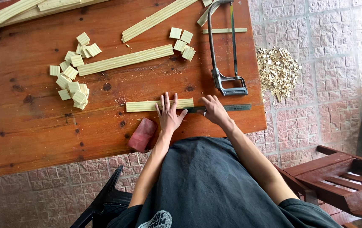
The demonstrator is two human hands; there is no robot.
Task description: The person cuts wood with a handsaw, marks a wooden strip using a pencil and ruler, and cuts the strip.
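My left hand (pixel 169 113) lies flat, fingers spread, on the right part of a pale wooden strip (pixel 145 105) near the table's front edge. My right hand (pixel 215 109) rests on a dark metal ruler (pixel 236 107) that lies just right of the strip's end; whether it grips the ruler I cannot tell. A hacksaw (pixel 225 50) with a grey frame lies beyond the right hand, handle toward me.
The reddish wooden table (pixel 41 126) carries longer wooden strips (pixel 126 60), two clusters of small cut blocks (pixel 73 71) (pixel 182 42) and a red sanding block (pixel 142 134). Wood chips (pixel 277 69) lie piled on the paved floor. A wooden chair (pixel 341 177) stands at right.
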